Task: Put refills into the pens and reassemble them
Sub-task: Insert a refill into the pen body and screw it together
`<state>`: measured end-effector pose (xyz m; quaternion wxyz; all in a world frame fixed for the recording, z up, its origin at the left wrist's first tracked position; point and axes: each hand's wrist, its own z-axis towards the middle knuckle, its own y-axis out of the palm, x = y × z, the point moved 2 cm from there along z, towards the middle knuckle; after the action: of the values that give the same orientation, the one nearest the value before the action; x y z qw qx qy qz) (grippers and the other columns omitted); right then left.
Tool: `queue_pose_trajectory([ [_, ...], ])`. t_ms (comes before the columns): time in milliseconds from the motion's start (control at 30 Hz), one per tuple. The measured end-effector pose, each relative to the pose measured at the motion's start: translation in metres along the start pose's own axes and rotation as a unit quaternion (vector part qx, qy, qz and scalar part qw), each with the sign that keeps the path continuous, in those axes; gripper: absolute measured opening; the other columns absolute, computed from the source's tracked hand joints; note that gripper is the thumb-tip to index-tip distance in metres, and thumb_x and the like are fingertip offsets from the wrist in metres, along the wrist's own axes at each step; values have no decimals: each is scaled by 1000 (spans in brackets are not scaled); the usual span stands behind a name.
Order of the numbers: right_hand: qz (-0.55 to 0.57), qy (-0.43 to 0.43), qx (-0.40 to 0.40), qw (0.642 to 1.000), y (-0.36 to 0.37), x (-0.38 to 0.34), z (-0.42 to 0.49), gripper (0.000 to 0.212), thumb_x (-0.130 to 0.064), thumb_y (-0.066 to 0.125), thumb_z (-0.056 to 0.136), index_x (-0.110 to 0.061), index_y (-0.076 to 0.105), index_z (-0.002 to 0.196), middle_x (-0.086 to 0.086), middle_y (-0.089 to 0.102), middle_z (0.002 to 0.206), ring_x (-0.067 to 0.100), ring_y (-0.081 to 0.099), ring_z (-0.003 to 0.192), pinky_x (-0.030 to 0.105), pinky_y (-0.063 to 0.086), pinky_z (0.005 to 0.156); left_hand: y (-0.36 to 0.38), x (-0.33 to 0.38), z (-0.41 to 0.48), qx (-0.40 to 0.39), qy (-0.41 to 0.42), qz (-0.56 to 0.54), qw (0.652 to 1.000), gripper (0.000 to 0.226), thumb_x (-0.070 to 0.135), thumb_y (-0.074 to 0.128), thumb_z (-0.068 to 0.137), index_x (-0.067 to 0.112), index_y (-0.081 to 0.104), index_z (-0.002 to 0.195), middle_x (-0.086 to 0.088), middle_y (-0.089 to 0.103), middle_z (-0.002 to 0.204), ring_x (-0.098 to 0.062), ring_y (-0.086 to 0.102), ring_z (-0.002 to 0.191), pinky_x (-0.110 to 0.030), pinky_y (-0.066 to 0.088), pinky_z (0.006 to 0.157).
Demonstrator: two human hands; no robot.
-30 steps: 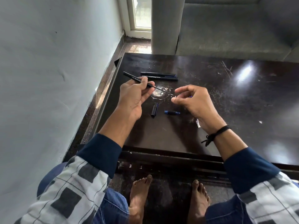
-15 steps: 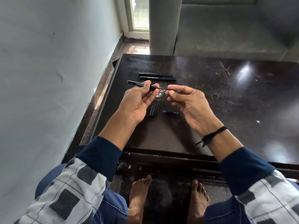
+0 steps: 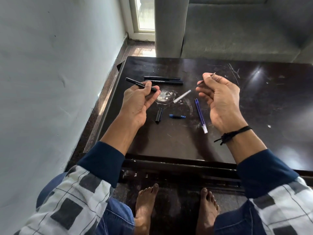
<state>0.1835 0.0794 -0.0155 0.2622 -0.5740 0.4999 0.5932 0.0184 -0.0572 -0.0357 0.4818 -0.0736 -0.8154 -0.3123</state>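
My left hand [image 3: 138,102] grips a black pen barrel [image 3: 135,84] above the dark table [image 3: 169,141], its free end pointing up-left. My right hand [image 3: 218,97] pinches a thin dark refill [image 3: 212,75]; only its tip and a short stub show past the fingers. On the table between the hands lie a black cap [image 3: 159,115], a small blue pen piece [image 3: 177,116], two blue refills [image 3: 200,115] side by side and a pale clear tube [image 3: 182,96]. Two black pens [image 3: 163,80] lie farther back.
A grey wall runs along the left. A grey sofa [image 3: 237,31] stands behind the table. My bare feet [image 3: 176,209] rest on the floor under the table's near edge. A white smudge [image 3: 165,98] marks the tabletop.
My hands have drawn apart: the thin refill is out of the barrel and now in my right hand, which moved right. The blue refills and clear tube are now uncovered.
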Motion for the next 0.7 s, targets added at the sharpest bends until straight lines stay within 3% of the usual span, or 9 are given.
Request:
queue_pose_trajectory([
  [100,-159,-40,-11,986,-7,-5,8,9,-20,74,93,-14,73,85,1,69,69,10,64,57,21,51,56,0,0,0,-2,6,14,1000,3,4,62,96,4,64,94,-15,73,88,-23,74,90,-32,61,83],
  [200,-312,-58,-18,948,-19,-6,22,15,-26,76,89,-19,74,77,-1,68,64,14,65,57,34,59,64,0,1,-1,-5,9,20,1000,3,4,62,96,5,65,94,-14,73,87,-23,74,89,-32,61,83],
  [267,-423,-60,-9,904,-28,-6,30,15,-37,76,83,-23,76,79,-4,74,71,20,71,70,43,61,80,0,1,-1,-5,9,23,1000,3,5,63,96,5,65,94,-14,73,87,-23,74,89,-32,61,82],
  [367,-571,-43,8,820,-35,-3,28,20,-41,74,85,-26,76,98,2,76,104,30,68,104,31,49,87,0,1,-1,-5,9,27,1000,4,5,62,96,5,65,93,-15,73,88,-23,74,89,-31,61,81],
  [500,-629,-25,5,777,-33,4,26,24,-39,73,87,-24,73,105,9,74,110,38,66,108,36,48,85,-1,2,-2,-7,10,25,1000,5,5,62,96,6,66,93,-13,74,88,-25,74,93,-30,61,80],
  [700,-634,-22,-9,773,-31,12,25,21,-37,72,87,-22,73,101,8,75,98,35,69,100,37,53,87,-1,6,-2,-6,13,23,1000,5,4,62,96,5,65,92,-13,73,88,-23,74,90,-30,61,80],
])
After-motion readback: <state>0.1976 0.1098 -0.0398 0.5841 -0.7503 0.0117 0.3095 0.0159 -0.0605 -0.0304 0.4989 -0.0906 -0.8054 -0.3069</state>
